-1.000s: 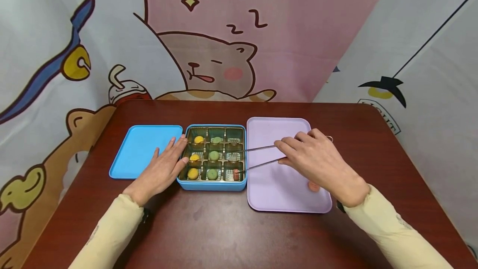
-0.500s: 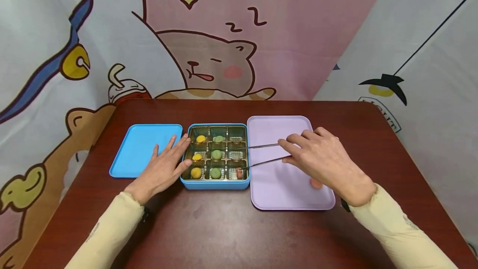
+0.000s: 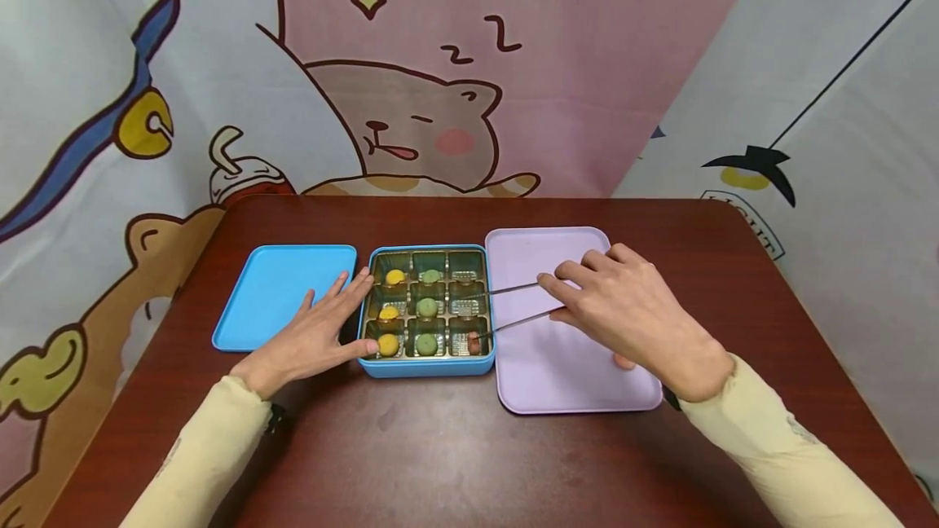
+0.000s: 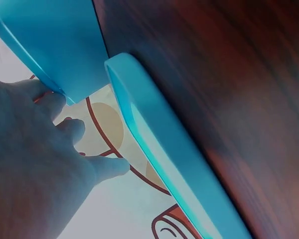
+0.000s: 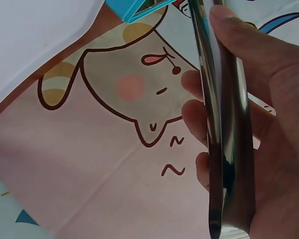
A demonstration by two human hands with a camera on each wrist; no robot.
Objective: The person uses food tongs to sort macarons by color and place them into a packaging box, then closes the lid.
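My left hand [image 3: 311,332] lies with straight fingers against the left rim of a blue box [image 3: 433,368]; its thumb touches the near left corner. A gold insert in the box has compartments with yellow balls [image 3: 388,345] on the left and green balls [image 3: 426,345] in the middle column. A reddish-pink ball [image 3: 473,342] sits in the near right compartment. My right hand [image 3: 623,312] grips metal tongs [image 5: 222,124] over the tray. Their arms are spread, with the nearer tip beside the pink ball and the farther one over the middle right compartment.
The lilac tray [image 3: 572,389] stands right of the box, with another pink ball [image 3: 623,361] on it, partly hidden by my right hand. A blue lid [image 3: 279,283] lies on the left of the brown table [image 3: 440,455]. A cartoon curtain [image 3: 565,104] hangs behind.
The box and the tray have shifted slightly right. My left thumb has slid toward the box's near corner. The tongs stay spread, and the pink ball remains in the near right compartment.
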